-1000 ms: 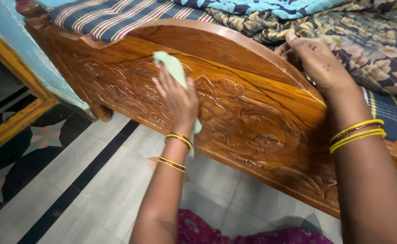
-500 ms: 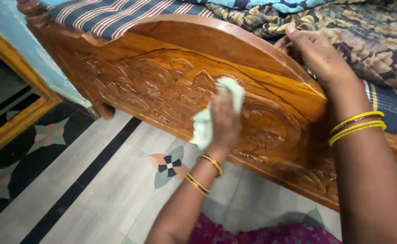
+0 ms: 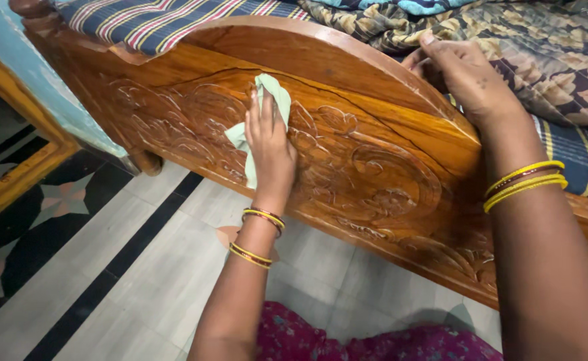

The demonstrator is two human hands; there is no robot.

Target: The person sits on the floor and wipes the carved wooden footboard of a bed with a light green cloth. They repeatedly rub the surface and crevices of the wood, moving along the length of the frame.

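Note:
My left hand [image 3: 270, 150] presses a pale green cloth [image 3: 267, 100] flat against the carved front of a polished wooden bed board [image 3: 374, 180]. The cloth pokes out above my fingertips and to the left of my palm. My right hand [image 3: 464, 73] rests on the curved top edge of the same board, fingers curled over it toward the bedding. Both wrists carry yellow and dark bangles.
On the bed lie a striped mattress [image 3: 147, 20] and a floral blanket [image 3: 548, 53]. A turned bed leg [image 3: 145, 162] stands on the grey tiled floor [image 3: 140, 267] with black stripes. A yellow wooden frame [image 3: 13, 180] is at the left. Pink patterned fabric [image 3: 347, 341] shows at the bottom.
My left hand swept the cloth right and down across the carving, then back left and up to the middle of the board. My right hand stayed on the top edge.

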